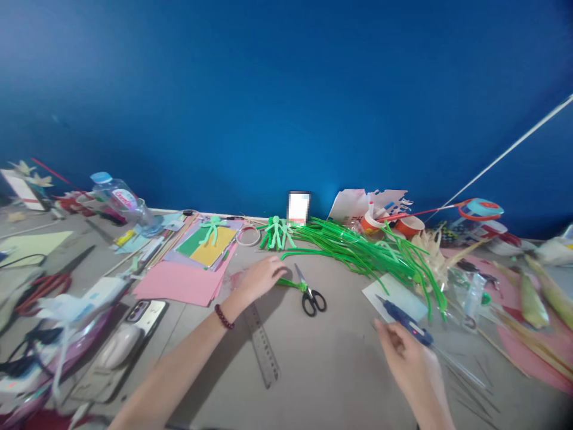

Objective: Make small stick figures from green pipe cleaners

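Note:
My left hand (265, 278) reaches over the table with its fingers bent downward and slightly apart, beside a short green pipe cleaner piece (293, 284); I see no firm grip on it. Black-handled scissors (312, 297) lie open just right of that piece. Under my left wrist a clear ruler (263, 349) rests on the table. My right hand (409, 355) is loosely curled, thumb apart from the fingers, with nothing visible in it. It is beside a blue glue gun (405, 319) lying partly on a white sheet (380, 295). Long green pipe cleaners (353, 248) spread behind.
Small green pipe cleaner figures (276, 234) stand by the blue wall, near a roll of tape (248, 236). Pink paper (181, 282), a phone (145, 313) with a white object on it, and a plastic bottle (119, 194) are at left. Dried husks (532, 301) lie at right.

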Available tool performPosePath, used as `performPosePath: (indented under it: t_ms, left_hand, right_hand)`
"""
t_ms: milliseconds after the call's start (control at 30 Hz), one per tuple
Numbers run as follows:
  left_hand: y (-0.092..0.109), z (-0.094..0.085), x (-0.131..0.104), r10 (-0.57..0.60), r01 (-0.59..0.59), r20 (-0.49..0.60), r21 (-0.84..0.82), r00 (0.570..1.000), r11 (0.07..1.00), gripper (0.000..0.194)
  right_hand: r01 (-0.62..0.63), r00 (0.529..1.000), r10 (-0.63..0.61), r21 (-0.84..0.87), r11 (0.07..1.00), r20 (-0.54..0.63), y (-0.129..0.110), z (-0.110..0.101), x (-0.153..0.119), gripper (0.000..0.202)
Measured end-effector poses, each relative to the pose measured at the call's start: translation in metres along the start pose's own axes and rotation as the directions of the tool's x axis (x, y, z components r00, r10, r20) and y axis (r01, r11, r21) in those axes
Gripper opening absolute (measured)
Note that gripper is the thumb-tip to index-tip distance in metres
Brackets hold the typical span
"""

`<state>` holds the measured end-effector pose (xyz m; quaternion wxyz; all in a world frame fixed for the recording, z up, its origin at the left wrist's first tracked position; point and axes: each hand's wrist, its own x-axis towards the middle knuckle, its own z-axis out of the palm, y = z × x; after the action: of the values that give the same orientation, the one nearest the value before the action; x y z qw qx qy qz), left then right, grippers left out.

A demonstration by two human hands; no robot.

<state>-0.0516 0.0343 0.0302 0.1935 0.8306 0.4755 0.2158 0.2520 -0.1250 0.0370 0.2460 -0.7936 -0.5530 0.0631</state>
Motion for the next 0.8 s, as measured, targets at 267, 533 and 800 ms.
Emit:
performPosePath:
  t_ms: [267,533,800]
  left_hand:
    - [-0.040,-0.011,0.012,-0.069,0.125,-0.125,0.528,0.990,0.840,0.024]
    - [-0.034,-0.005,0.004,-0.042,0.114,-0.151,0.512,0.988,0.851,0.036]
    - [-0.038,0.002,0.002,-0.013,0.110,-0.206,0.468,0.979,0.877,0.022]
  right_hand:
    - [0.155,0.977,-0.175,0.157,0.975,0.124,-0.027,0.023,-0.012,0.047]
    - [0.344,0.860,-0.352,0.091,0.935,0.371,-0.064,-0.012,0.001,0.029]
    - [0.731,0.577,-0.658,0.053,0.680,0.483,-0.168,-0.026,0.081,0.016]
